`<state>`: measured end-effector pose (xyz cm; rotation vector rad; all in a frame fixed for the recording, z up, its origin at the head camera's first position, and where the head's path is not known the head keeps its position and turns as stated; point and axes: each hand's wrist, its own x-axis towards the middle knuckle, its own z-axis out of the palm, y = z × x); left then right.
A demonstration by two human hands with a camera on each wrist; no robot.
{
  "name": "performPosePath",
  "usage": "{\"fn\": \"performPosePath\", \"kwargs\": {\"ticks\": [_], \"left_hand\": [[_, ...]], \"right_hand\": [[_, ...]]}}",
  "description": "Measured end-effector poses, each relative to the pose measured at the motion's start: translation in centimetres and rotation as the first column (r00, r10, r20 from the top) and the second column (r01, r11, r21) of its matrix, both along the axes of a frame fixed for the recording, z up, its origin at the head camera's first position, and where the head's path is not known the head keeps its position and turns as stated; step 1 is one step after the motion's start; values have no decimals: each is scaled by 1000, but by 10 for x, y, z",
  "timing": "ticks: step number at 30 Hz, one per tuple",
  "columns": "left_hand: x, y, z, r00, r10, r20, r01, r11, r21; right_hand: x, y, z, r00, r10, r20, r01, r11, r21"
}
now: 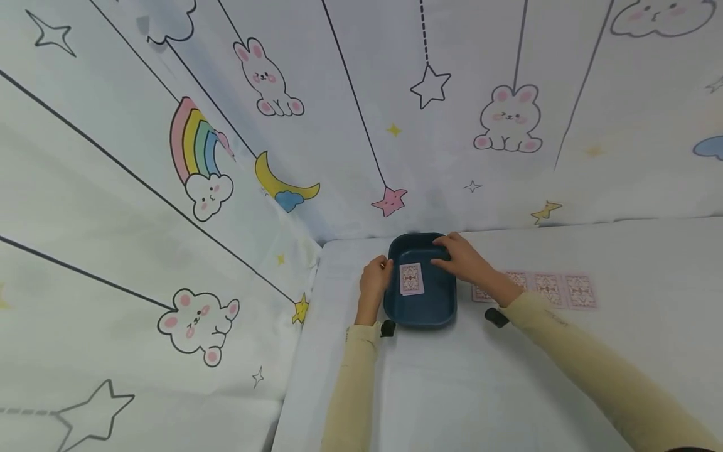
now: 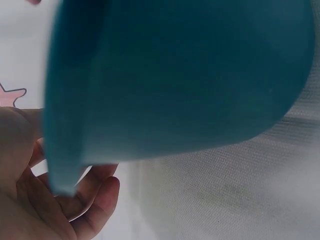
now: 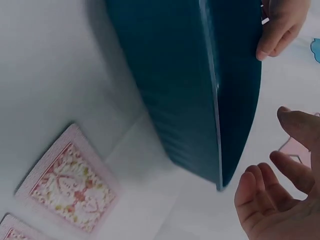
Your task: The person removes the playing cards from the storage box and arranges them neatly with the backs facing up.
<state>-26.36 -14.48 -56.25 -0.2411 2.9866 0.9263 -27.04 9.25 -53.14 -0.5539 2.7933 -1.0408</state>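
Note:
A dark blue plastic basin (image 1: 420, 314) sits on the white table, seen from its side in the left wrist view. Face down inside it lies a playing card (image 1: 412, 279) with a red patterned back. My left hand (image 1: 375, 279) grips the basin's left rim, thumb over the edge and fingers beneath it. Over the basin's right rim is my right hand (image 1: 460, 257), its thumb and fingers spread with nothing seen between them. In the right wrist view those fingers (image 3: 265, 190) are loosely bent and apart from the rim.
Several more face-down playing cards (image 1: 546, 289) lie in a row right of the basin, partly under my right forearm. Small black devices are at both wrists. A white cloth wall (image 1: 350, 138) with cartoon drawings stands behind and on the left.

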Motion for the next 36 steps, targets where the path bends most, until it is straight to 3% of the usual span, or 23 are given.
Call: {"fn": "performPosePath", "kwargs": {"ticks": [9, 16, 27, 36], "left_hand": [[-4, -4, 1, 1000, 10, -21, -9, 1000, 17], [-4, -5, 1, 1000, 9, -29, -8, 1000, 21], [0, -3, -9, 999, -4, -34, 6, 999, 39], [-2, -4, -8, 999, -7, -34, 9, 999, 43]], "right_hand": [[-15, -37, 0, 1000, 31, 3, -31, 996, 79], [-23, -58, -7, 994, 50, 98, -68, 979, 193], [-23, -79, -19, 965, 88, 248, -178, 913, 367], [-27, -87, -23, 964, 114, 239, -220, 846, 486]]}}
